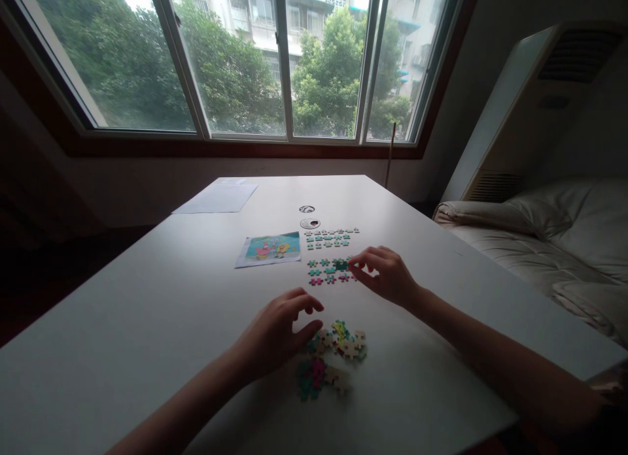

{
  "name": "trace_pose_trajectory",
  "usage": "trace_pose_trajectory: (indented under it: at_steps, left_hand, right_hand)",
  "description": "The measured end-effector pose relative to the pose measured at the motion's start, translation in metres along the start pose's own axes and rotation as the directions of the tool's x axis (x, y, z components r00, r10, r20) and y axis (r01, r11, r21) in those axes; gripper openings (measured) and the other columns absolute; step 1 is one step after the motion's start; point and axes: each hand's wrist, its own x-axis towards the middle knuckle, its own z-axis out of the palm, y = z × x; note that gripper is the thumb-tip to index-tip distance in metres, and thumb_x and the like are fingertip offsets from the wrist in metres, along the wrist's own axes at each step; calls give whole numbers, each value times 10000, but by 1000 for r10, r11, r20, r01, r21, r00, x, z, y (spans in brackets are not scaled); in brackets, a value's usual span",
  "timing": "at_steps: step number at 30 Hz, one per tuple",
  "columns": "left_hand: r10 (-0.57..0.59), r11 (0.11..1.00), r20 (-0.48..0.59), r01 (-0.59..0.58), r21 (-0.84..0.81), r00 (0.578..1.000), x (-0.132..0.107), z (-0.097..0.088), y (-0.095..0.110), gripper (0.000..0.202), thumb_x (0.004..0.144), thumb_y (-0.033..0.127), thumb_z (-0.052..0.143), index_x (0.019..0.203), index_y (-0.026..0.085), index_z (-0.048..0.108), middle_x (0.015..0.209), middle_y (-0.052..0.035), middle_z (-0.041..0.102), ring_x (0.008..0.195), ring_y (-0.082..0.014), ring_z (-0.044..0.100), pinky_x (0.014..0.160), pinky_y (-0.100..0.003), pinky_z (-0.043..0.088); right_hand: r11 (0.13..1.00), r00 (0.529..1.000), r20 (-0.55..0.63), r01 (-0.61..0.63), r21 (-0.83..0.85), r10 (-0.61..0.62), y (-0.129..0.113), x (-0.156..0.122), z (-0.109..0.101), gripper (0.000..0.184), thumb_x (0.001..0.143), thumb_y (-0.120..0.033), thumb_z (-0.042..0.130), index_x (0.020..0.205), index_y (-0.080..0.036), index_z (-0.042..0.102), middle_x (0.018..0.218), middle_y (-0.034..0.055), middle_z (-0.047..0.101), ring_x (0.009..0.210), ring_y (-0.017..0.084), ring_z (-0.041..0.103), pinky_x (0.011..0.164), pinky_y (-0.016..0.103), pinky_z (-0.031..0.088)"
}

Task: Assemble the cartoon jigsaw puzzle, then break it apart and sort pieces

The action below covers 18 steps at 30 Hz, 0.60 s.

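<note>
My right hand (385, 272) pinches a dark green jigsaw piece (341, 264) between thumb and fingers, just over the near rows of sorted pieces (328, 271). My left hand (282, 327) hovers beside a loose heap of jigsaw pieces (343, 344), thumb and fingers apart with nothing between them. Some heap pieces show plain backs, others green, yellow or pink; the left thumb hides a little of its edge. Farther off lie more rows of pale and teal pieces (328, 238). To their left is a printed picture sheet (272, 248) with a pink and a yellow cartoon figure.
Everything lies on a white table (171, 324). Two small round items (310, 223) sit beyond the rows. White paper (216, 198) rests at the far left corner. A pale sofa (530, 233) stands to the right, and a window (245, 63) is behind the table.
</note>
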Motion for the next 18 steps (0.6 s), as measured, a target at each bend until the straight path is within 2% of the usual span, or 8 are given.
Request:
trace_pose_trajectory:
  at_steps: [6, 14, 18]
  left_hand:
    - [-20, 1000, 141, 18, 15, 990, -6, 5, 5, 204, 770, 311, 546, 951, 236, 604, 910, -25, 583, 761, -156, 556, 692, -263, 427]
    - [-44, 997, 153, 32, 77, 987, -3, 8, 11, 191, 754, 311, 548, 925, 256, 611, 904, -12, 579, 748, -158, 566, 670, -252, 429]
    - [-42, 998, 153, 34, 57, 987, -3, 9, 11, 189, 752, 303, 544, 919, 243, 610, 889, -16, 575, 736, -155, 559, 669, -253, 428]
  right_hand:
    - [997, 998, -63, -25, -68, 20, 20, 0, -6, 166, 833, -287, 501, 801, -180, 625, 678, -1, 626, 561, 82, 521, 619, 237, 383]
    - [997, 1000, -17, -7, -75, 6, 21, 1, -8, 175, 842, -286, 484, 803, -191, 625, 720, 7, 644, 589, 91, 541, 642, 251, 384]
    - [996, 998, 58, -21, -88, 26, 27, 2, -10, 167, 833, -278, 491, 801, -187, 627, 748, 12, 639, 585, 83, 530, 646, 245, 383]
